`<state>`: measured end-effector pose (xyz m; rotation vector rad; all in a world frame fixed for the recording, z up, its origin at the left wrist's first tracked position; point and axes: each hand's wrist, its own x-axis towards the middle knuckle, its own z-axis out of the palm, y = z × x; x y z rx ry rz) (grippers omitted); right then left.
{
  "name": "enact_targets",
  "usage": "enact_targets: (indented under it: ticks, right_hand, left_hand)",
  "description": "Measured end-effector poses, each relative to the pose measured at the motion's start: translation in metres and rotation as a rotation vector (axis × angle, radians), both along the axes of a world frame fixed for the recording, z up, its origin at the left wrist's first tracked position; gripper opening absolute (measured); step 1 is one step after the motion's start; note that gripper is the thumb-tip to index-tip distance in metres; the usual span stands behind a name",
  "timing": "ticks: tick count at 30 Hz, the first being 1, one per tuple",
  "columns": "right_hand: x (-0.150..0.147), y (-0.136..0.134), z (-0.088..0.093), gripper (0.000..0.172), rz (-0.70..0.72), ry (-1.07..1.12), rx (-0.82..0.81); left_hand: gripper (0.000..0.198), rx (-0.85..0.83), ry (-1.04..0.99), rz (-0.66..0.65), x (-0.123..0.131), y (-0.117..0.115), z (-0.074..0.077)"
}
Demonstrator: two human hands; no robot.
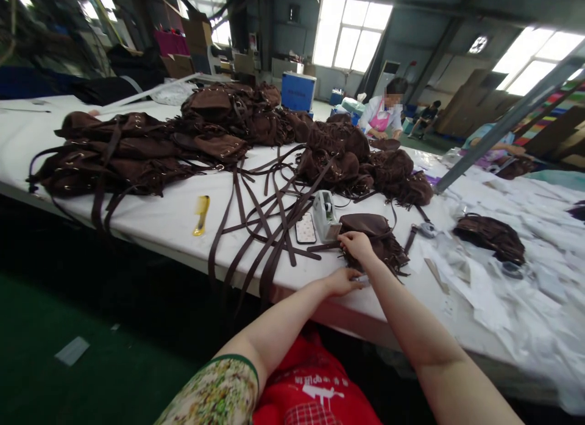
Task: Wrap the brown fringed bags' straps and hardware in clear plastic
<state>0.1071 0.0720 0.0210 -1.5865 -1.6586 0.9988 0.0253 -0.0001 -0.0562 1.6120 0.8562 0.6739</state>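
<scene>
Right hand reaches the nine o'clock side of a dark brown fringed bag near the front edge of the white counter, its fingers bent together, though whether they pinch the bag or something beside it I cannot tell; the left hand, at seven o'clock from the bag, has its fingers closed on a small pale item too blurred to name. The bag looks matte and suede-like, so it should be light, soft and floppy rather than slippery or fragile; its smooth flap seems the best place to take hold, since the fringe would probably fold or tangle. Toward ten o'clock stands a rigid, pale tape dispenser, with a flat patterned phone just beyond; farther toward nine, narrow flat straps cross in springy curves, and slumped bags with shiny metal dots lie heaped at ten
</scene>
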Motion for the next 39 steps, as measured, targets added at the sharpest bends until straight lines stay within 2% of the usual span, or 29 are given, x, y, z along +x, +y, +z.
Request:
enact_targets:
  ticks: [3,6,10,13,16,20,28,32,35,39]
  right_hand:
    - [0.02,-0.029,0.016,0.032,-0.008,0.138,0.047]
    - [0.047,-0.068,0.02,0.039,-0.073,0.262,0.09]
    - [0.07,-0.112,-0.002,0.038,-0.159,0.296,0.03]
    - [0.075,-0.128,-0.022,0.039,-0.176,0.301,-0.03]
    - [0.074,-0.132,-0.036,0.04,-0.174,0.289,-0.082]
    - [0.073,-0.131,-0.046,0.043,-0.17,0.241,-0.147]
    - [0.075,-0.128,-0.051,0.047,-0.189,0.181,-0.164]
    - [0.079,-0.129,-0.055,0.041,-0.161,0.153,-0.165]
    - [0.08,-0.129,-0.056,0.037,-0.109,0.229,-0.18]
    - [0.076,-0.129,-0.056,0.034,-0.14,0.243,-0.183]
  left_hand:
    - [0.028,-0.004,-0.017,-0.012,-0.003,0.0,0.004]
    - [0.03,-0.061,-0.045,-0.013,-0.006,0.0,0.008]
    - [0.032,-0.164,-0.102,-0.038,-0.007,0.002,0.011]
    - [0.029,-0.157,-0.16,-0.033,-0.006,0.002,0.012]
    - [0.024,-0.125,-0.211,-0.026,-0.004,0.001,0.012]
    - [0.023,-0.137,-0.199,-0.009,-0.005,0.0,0.011]
    - [0.031,-0.095,-0.151,-0.027,-0.006,0.002,0.006]
    - [0.037,-0.005,-0.077,0.019,-0.004,0.003,0.001]
    - [0.034,-0.004,-0.085,0.045,-0.003,0.001,0.0]
    - [0.036,0.01,-0.095,0.067,-0.001,0.0,-0.001]
